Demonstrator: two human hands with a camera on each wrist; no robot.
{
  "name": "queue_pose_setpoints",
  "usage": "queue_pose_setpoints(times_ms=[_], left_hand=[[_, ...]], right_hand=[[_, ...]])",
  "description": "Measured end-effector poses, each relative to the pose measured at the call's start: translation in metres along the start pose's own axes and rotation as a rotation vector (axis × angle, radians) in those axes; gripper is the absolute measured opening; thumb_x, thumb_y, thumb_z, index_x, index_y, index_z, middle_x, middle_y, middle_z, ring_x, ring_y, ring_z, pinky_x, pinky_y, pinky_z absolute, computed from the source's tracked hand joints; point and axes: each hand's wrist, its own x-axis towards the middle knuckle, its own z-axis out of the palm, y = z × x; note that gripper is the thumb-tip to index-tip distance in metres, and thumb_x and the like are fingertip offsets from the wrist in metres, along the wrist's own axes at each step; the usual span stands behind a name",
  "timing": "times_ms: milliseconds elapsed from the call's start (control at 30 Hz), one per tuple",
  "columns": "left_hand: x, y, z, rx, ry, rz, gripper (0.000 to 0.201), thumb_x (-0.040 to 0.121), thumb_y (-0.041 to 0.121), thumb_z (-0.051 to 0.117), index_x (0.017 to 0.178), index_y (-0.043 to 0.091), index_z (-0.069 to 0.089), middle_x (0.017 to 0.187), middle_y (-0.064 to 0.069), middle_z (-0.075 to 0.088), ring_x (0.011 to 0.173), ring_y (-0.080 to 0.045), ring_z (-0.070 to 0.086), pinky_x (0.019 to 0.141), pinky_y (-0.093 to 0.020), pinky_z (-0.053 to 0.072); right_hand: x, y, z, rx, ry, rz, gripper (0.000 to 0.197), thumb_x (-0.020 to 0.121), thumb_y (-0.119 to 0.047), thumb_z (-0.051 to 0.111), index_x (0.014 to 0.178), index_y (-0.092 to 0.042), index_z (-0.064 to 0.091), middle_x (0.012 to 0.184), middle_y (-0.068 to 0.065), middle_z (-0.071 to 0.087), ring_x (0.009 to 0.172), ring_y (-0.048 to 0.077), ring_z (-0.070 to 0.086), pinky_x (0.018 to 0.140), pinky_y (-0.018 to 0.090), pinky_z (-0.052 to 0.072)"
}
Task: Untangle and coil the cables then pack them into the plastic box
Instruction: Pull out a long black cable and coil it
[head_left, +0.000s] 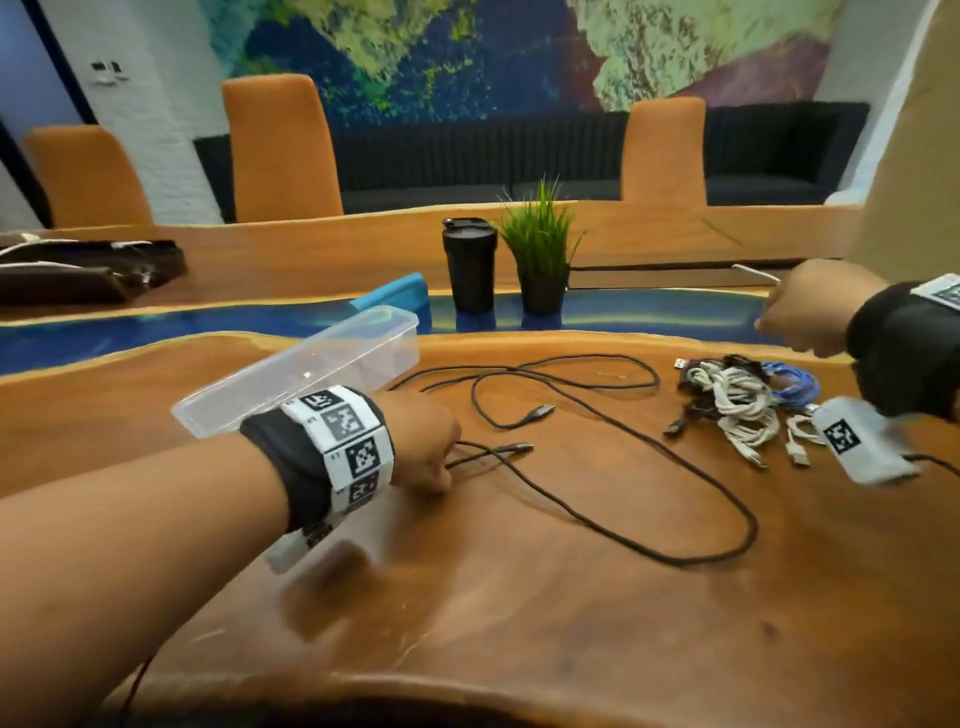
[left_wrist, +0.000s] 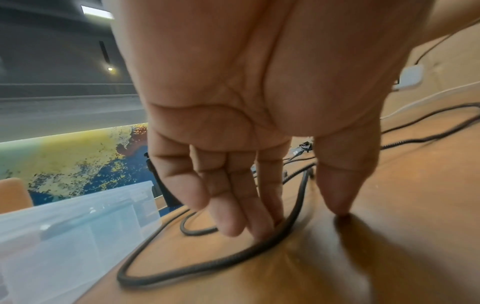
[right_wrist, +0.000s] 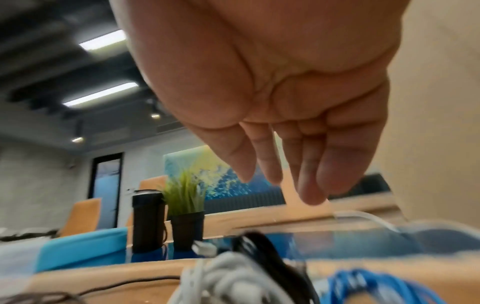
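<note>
Braided black cable sprawls in loose loops across the glossy wooden table; the clear oblong plastic box lies at ten o'clock, the knotted cable pile at two o'clock. From the left wrist, the left hand presses straight fingertips onto the matte cord. From the right wrist, the right hand hangs relaxed and empty above the pile.

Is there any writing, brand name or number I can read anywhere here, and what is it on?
No readable words anywhere.
Left wristband: black-and-white square code patterns; small characters beside them too blurred to read.
White block by the right wrist: one square code pattern, no letters.
Black cup, clear plastic box: no visible label.
</note>
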Motion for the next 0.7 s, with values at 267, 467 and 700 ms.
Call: queue_pose_setpoints(times_ms=[267,467,700], left_hand=[[0.001,-0.013,-0.024,-0.108,0.094,0.056,0.016,0.095,0.027,0.056,0.102,0.019,0.068,0.087,0.007,0.058,0.088,-0.016,0.056,0.075,-0.027,0.043],[0.037,0.009,-0.051,-0.008,0.162,0.088,0.025,0.096,0.022,0.058,0.12,0.02,0.064,0.11,0.002,0.063,0.1,-0.018,0.057,0.075,-0.028,0.04],[0.069,0.02,-0.046,0.058,0.047,0.145,0.023,0.093,0.022,0.064,0.115,0.014,0.065,0.098,0.0,0.056,0.092,-0.019,0.054,0.073,-0.029,0.042]], right_hand=[[-0.068,-0.104,-0.02,0.172,-0.322,-0.554,0.014,0.096,-0.03,0.058,0.109,-0.031,0.064,0.092,-0.007,0.067,0.081,0.008,0.065,0.072,0.028,0.055],[-0.063,-0.148,0.012,-0.012,-0.504,-0.6,0.029,0.095,-0.023,0.06,0.123,-0.025,0.062,0.103,-0.001,0.068,0.089,0.013,0.067,0.079,0.029,0.057],[-0.053,-0.151,0.022,0.068,-0.483,-0.596,0.028,0.095,-0.025,0.06,0.124,-0.026,0.063,0.094,-0.004,0.069,0.087,0.011,0.066,0.083,0.031,0.055]])
